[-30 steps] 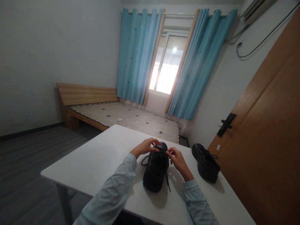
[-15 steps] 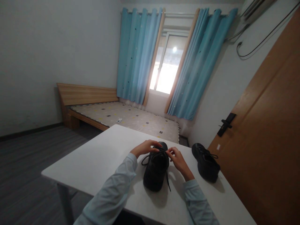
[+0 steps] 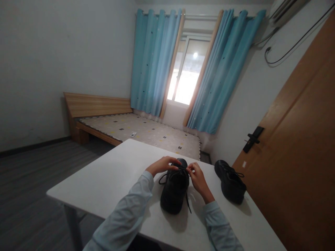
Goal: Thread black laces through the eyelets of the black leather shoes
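A black lace-up shoe stands upright on the white table in front of me, toe pointing away and heel towards me. My left hand lies over the left side of its lacing, fingers curled onto the laces near the toe. On the opposite side, my right hand pinches the shoelace at the right edge of the eyelets. One lace loop hangs out on the left, and a loose lace end trails down on the right. The fingertips partly hide the upper lacing.
Another black shoe with tied laces stands to the right on the white table. Beyond the table is a bed with a small white remote on it. A brown door with a black handle rises at the right.
My right hand has shifted very slightly, its fingers drawn closer together at the lace. The left hand and both shoes look the same.
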A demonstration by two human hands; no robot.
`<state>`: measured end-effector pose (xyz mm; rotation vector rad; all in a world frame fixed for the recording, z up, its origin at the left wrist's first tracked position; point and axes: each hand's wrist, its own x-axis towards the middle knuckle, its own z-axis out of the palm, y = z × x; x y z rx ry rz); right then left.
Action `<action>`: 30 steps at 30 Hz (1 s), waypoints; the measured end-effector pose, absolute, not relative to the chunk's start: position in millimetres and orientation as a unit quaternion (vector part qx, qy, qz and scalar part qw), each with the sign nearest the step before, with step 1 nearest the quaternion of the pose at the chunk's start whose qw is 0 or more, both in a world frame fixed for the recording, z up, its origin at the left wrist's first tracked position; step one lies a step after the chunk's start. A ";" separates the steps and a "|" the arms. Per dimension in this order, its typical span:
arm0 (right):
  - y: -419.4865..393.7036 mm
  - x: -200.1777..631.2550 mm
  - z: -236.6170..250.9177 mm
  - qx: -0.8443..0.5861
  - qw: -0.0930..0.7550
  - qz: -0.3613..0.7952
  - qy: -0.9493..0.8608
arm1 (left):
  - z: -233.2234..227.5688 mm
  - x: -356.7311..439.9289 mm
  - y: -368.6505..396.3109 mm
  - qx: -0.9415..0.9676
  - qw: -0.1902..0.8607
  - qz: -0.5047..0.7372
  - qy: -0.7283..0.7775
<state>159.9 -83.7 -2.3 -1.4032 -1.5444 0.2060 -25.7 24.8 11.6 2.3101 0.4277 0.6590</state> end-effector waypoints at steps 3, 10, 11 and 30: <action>-84.0 156.8 -0.7 -0.585 0.509 0.071 -0.628 | 12.6 -25.7 24.0 0.891 0.340 0.253 0.166; -85.7 154.0 5.5 -0.591 0.536 0.104 -0.594 | 10.9 -24.3 24.6 0.893 0.334 0.251 0.166; -85.7 155.0 6.2 -0.588 0.542 0.107 -0.591 | 10.0 -23.9 25.2 0.894 0.333 0.251 0.166; -86.1 161.9 4.2 -0.572 0.528 0.213 -0.590 | 8.4 -23.1 26.8 0.892 0.336 0.254 0.166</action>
